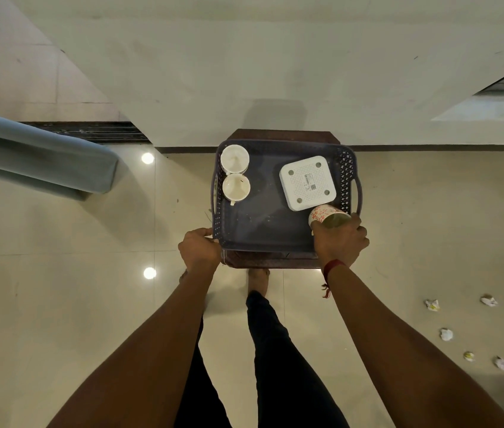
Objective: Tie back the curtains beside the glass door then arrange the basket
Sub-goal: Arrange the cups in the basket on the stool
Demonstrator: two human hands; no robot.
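Basket (267,247), dark grey w/ perforated walls & side handles, is set on a small dark-brown surface (275,263) against the wall. Its near-left corner is gripped by the L hand (198,248), fingers curled over the rim. At the near-right corner a paper cup (324,214) w/ red flower print is held by the R hand (340,239), fingers wrapped round it. The cup is tilted, low inside the basket, right beside a white box (307,183); whether the two touch can't be told. A red thread (332,267) is worn on the R wrist. Along the basket's left wall 2 white mugs are stood upright, far mug (234,158) & near mug (236,186), touching each other. The box, square w/ 4 round feet & a label facing up, is laid slightly skewed toward the right wall. A grey-blue curtain (37,156) is seen at far left, in folds beside the door track (90,131); whether it's tied back can't be told. Crumpled paper bits (432,304) are scattered on the tiled floor at right, well apart from the surface. Dark trousers & a bare foot are seen between the arms.
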